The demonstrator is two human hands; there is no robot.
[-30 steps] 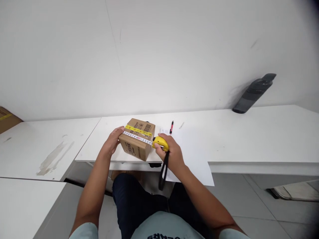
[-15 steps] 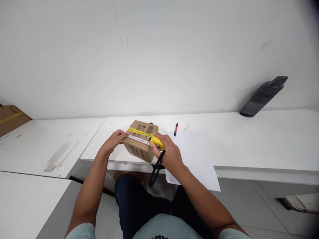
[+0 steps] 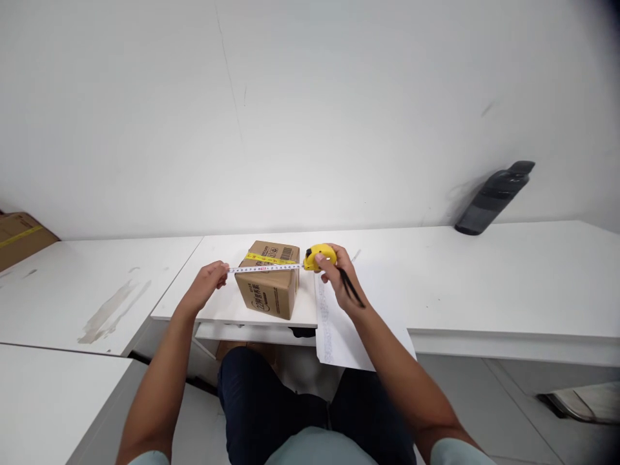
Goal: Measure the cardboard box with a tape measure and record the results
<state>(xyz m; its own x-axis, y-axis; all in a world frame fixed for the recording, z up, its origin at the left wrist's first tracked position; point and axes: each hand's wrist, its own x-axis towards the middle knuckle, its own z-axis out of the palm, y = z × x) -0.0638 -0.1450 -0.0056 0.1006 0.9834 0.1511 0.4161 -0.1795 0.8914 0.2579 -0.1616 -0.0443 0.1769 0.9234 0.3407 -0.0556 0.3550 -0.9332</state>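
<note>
A small cardboard box (image 3: 269, 289) with yellow tape on top stands near the front edge of the white table (image 3: 460, 278). My right hand (image 3: 339, 278) grips the yellow tape measure case (image 3: 320, 257) just right of the box, its black strap hanging over my wrist. The white blade (image 3: 264, 268) runs level across and slightly above the box top. My left hand (image 3: 208, 284) pinches the blade's end just left of the box.
A sheet of paper (image 3: 339, 326) lies right of the box and hangs over the table's front edge. A dark bottle-like object (image 3: 494, 197) leans on the wall at back right. Another cardboard box (image 3: 19, 236) sits far left. A second white table (image 3: 92, 290) adjoins on the left.
Both hands lifted the tape off the box top and drew apart, so more blade is out. The pen seen earlier is now hidden behind my right hand.
</note>
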